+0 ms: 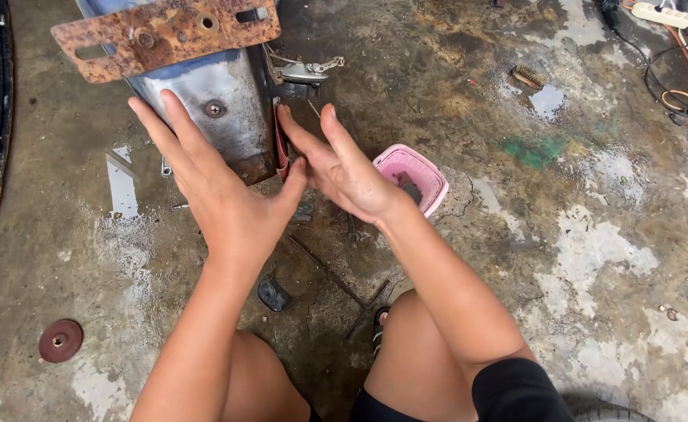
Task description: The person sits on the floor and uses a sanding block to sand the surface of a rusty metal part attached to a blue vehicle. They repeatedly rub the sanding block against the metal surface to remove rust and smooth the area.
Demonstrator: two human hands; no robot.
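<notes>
**Both hands flat at the rusty panel**

A dented grey metal panel [231, 109] stands on the concrete floor [609, 258] toward its far edge, with a rust-eaten bracket [164, 35] bolted across its top. The left hand [219, 187] is spread wide, its fingers lying over the panel's face and gripping nothing. The right hand [340, 164] is open too, fingers straight, pressing a reddish strip [281, 148] at the panel's right edge. Just beside it sits a pink tub [422, 168]. A red grinding disc [60, 341] lies near the floor's left edge, well apart.
</notes>
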